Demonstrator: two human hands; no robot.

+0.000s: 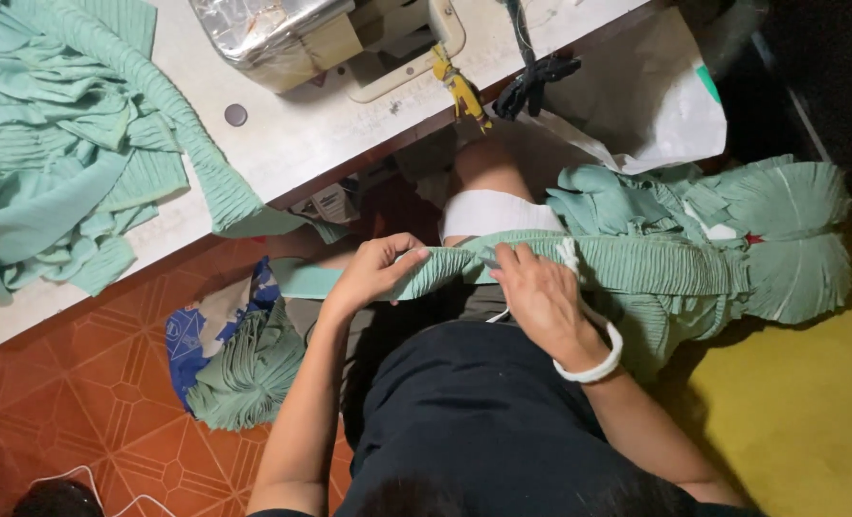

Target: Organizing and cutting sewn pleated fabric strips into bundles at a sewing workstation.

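The left grip point(373, 273) is pinched closed on the upper edge of a green pleated fabric strip point(445, 268), thumb over the top and fingers curled behind. The right grip point(536, 292), with a white band point(594, 366) at the wrist, lies knuckles up on the same strip with its fingertips pressed down on the cloth; something small and thin seems to be held under them, but it is too hidden to name.

The strip runs across the lap, its long axis left to right, with the two grips near each other on it and only a short stretch of cloth between them. To the person's left a flat tail of the strip sticks out past the left grip; to the right it widens into a bunched heap of pleated garment point(732, 244) that spills well beyond the knee.

Ahead, the desk point(330, 134) edge runs on a slant just beyond the knees, carrying a sewing machine point(292, 33) and a pile of green cloth point(62, 144). Below the left grip, more pleated cloth point(249, 369) lies on the orange tiled floor point(91, 383). Open room is mostly to the right, over the yellow floor point(799, 412).
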